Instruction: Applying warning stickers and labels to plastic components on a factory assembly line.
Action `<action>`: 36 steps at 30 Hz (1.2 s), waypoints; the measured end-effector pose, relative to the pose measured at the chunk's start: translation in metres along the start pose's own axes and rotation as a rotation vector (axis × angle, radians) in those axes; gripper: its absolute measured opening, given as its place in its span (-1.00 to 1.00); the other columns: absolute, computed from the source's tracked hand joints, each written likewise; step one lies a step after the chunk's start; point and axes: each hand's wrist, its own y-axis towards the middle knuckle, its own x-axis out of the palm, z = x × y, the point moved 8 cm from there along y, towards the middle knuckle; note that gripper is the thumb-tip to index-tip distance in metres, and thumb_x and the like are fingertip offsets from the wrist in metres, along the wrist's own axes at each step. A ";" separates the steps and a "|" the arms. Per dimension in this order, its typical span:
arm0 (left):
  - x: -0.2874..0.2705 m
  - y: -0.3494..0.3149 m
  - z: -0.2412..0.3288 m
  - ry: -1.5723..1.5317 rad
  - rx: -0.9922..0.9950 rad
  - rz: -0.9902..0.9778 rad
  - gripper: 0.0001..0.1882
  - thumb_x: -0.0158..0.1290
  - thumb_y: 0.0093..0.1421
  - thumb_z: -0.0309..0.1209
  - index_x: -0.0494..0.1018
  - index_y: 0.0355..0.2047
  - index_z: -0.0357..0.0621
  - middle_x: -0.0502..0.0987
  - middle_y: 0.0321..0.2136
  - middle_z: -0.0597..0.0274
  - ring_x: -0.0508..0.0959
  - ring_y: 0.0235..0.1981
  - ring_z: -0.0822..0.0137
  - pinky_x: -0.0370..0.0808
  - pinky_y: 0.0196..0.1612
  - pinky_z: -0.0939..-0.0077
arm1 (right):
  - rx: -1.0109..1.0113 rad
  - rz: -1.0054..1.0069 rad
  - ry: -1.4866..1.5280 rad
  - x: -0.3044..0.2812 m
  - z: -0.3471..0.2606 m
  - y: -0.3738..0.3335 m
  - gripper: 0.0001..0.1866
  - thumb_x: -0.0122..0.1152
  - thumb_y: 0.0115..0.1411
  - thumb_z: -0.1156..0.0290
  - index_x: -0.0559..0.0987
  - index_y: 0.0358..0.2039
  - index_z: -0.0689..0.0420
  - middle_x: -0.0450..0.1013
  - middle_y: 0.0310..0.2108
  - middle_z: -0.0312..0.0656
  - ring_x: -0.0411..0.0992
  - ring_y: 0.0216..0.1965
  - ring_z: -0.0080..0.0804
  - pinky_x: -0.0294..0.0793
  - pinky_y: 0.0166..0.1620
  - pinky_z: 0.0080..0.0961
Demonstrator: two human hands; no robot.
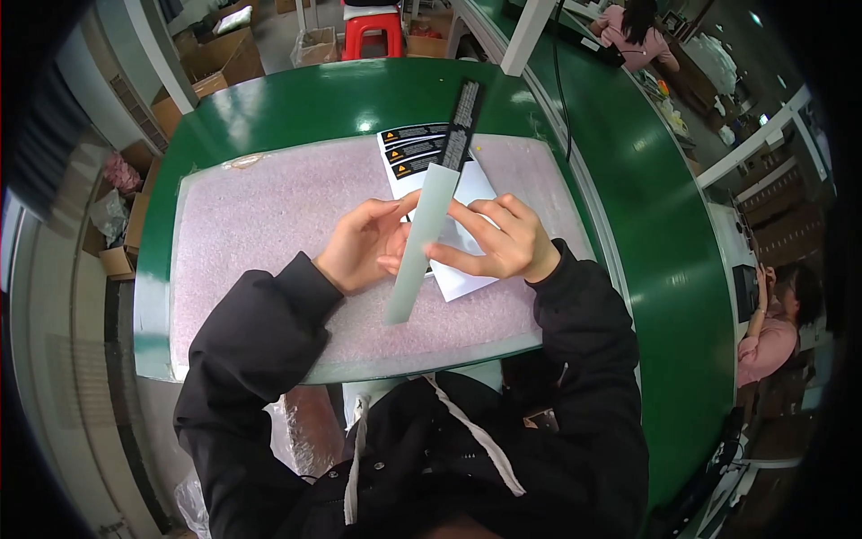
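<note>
Because both hands meet the strip (424, 244) along its long edges, what matters most is how it lies between them: its long axis slants from near the person's body up and away, leaning to the right at the far end. From the right hand (505, 237) it lies just to the left, and that hand has the clearer hold, the thumb on the near face by the right edge and the index finger at that edge farther up, so the grip is narrow and closed on the strip. The left hand (366, 241) is just as close on the other side, its fingertips passing behind the left edge; whether they pinch or merely support cannot be told. Both ends stick out free, the lower one over the bare mat (269, 216), the upper one over the papers (476, 187), near the dark bar (464, 117) that lies across their upper right. The strip itself is long, narrow and flat, pale milky green, with straight sides and squarish ends. Its surface looks smooth and plain, slightly translucent, and no bend shows. How high it is above the papers is hard to judge.
</note>
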 end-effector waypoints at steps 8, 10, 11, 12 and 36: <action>0.014 -0.002 0.006 -0.020 0.050 0.148 -0.42 -0.24 0.23 -0.03 0.22 0.18 -0.05 0.38 -0.02 0.02 0.46 -0.20 0.17 0.38 -0.09 0.25 | -0.025 0.110 -0.093 -0.002 -0.006 -0.002 -0.49 0.29 0.08 0.24 0.40 0.04 -0.49 0.51 -0.20 -0.25 0.39 -0.47 -0.53 0.21 -0.44 -0.67; 0.014 -0.004 0.007 -0.095 0.070 0.146 -0.41 -0.24 0.24 -0.01 0.18 0.21 0.00 0.35 0.03 -0.01 0.45 -0.14 0.13 0.37 -0.07 0.24 | -0.021 0.052 -0.011 0.002 -0.011 -0.001 -0.46 0.33 0.05 0.23 0.40 0.04 -0.50 0.50 -0.18 -0.26 0.40 -0.47 -0.55 0.22 -0.44 -0.67; 0.012 -0.005 0.007 -0.097 0.071 0.149 -0.41 -0.24 0.24 -0.01 0.18 0.21 0.00 0.35 0.03 -0.01 0.45 -0.14 0.13 0.37 -0.07 0.24 | -0.020 0.053 -0.008 0.005 -0.012 -0.001 -0.46 0.33 0.05 0.23 0.40 0.04 -0.50 0.50 -0.18 -0.26 0.40 -0.47 -0.55 0.22 -0.44 -0.67; 0.011 -0.005 0.009 -0.093 0.083 0.139 -0.41 -0.23 0.24 -0.03 0.17 0.22 0.01 0.36 0.03 0.01 0.45 -0.12 0.14 0.37 -0.06 0.24 | -0.045 0.040 0.016 0.010 -0.015 -0.001 -0.46 0.33 0.05 0.24 0.40 0.03 -0.50 0.50 -0.17 -0.26 0.40 -0.46 -0.56 0.23 -0.44 -0.67; -0.035 0.000 0.025 0.546 0.204 0.524 -0.55 -0.19 0.30 -0.27 0.15 0.16 -0.12 0.49 -0.25 0.17 0.49 -0.24 0.41 0.39 -0.14 0.55 | 0.204 -0.021 0.449 0.025 0.001 -0.016 -0.40 0.21 -0.13 0.63 0.43 0.03 0.11 0.35 -0.64 -0.39 0.28 -0.67 -0.49 0.20 -0.55 -0.56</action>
